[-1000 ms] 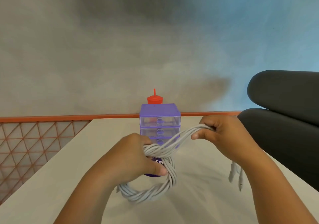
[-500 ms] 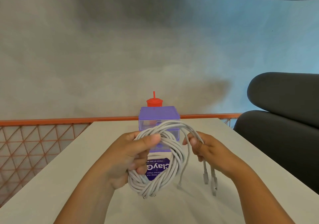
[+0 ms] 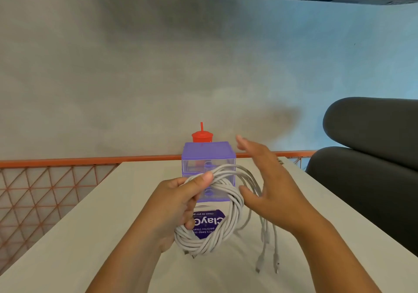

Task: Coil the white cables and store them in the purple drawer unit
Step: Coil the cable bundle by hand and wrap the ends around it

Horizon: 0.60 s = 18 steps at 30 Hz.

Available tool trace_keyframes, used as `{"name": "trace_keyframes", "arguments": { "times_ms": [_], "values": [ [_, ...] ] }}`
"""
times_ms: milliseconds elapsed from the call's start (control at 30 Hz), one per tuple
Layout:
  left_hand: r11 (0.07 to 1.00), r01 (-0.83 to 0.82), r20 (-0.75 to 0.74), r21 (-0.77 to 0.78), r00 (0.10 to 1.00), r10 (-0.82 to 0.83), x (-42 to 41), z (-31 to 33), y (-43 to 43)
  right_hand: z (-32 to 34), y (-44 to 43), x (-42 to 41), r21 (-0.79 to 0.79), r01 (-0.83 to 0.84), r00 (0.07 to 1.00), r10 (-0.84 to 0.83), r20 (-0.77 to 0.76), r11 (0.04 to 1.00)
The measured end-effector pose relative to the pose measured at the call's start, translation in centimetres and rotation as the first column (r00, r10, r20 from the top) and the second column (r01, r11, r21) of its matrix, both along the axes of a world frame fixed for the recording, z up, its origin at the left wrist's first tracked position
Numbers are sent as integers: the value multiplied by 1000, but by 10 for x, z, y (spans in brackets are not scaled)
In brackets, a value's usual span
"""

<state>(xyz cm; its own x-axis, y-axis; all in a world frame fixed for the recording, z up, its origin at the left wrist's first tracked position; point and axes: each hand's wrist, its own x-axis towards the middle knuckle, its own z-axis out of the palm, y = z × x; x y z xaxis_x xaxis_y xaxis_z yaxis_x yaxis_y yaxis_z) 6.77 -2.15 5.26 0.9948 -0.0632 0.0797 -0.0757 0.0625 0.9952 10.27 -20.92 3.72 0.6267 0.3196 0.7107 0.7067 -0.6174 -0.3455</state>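
The thumb (image 3: 204, 177) of the left hand (image 3: 176, 206) is pressed over the top of the coil of white cables (image 3: 235, 213), and the other fingers of that hand are curled round the coil's left side. The coil is thus gripped and held upright in the air, directly in front of the purple drawer unit (image 3: 208, 153), partly covering its lower drawers. The fingers (image 3: 248, 144) of the right hand (image 3: 271, 188) are held straight and spread, with nothing gripped. This hand is raised just to the right of the drawer unit, beside the coil, and whether its thumb touches the loose strands cannot be told. Several loose cable ends (image 3: 267, 243) are seen hanging from the coil's right side, their connectors dangling close to the table (image 3: 101, 236) on which the drawer unit stands. A purple printed label (image 3: 210, 222) is laid flat on the table just in front of the drawer unit and is seen through the ring. A red cup (image 3: 202, 136) with a straw is placed right behind the drawer unit. An orange mesh railing (image 3: 45, 193) is seen to the unit's left, and a dark padded chair (image 3: 366, 168) to its right.
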Motion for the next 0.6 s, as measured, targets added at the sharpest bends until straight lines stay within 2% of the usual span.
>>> {"name": "trace_keyframes", "arguments": {
  "times_ms": [67,100,167,267,333,433,500,533,600],
  "values": [
    [999,8,-18,-34,1000,-9,-1,1,0,-3,6,1,-120,40,998,-34,54,992],
    [998,21,-30,-66,999,-23,-2,3,0,-6,9,3,-108,44,999,-41,31,993],
    [989,47,-45,-138,997,-54,-2,4,1,-13,14,6,57,-19,996,23,-85,998],
    [975,60,-52,-212,996,-73,-2,4,0,-12,24,3,330,-165,947,243,-211,929],
    [968,49,-47,-247,997,-62,-1,4,-1,-8,31,-4,488,-208,848,405,-341,848],
    [961,3,-36,-277,999,-14,-1,3,-6,-7,30,-10,632,-133,664,541,-515,764],
    [952,-39,-35,-305,999,30,-1,1,-11,-8,27,-10,706,-65,539,621,-569,705],
    [943,-57,-40,-328,998,46,-1,-1,-14,-9,26,-9,724,-52,495,647,-580,688],
    [925,-86,-60,-370,996,68,-2,-3,-19,-11,23,-8,693,-90,485,639,-597,715]
  ]
}}
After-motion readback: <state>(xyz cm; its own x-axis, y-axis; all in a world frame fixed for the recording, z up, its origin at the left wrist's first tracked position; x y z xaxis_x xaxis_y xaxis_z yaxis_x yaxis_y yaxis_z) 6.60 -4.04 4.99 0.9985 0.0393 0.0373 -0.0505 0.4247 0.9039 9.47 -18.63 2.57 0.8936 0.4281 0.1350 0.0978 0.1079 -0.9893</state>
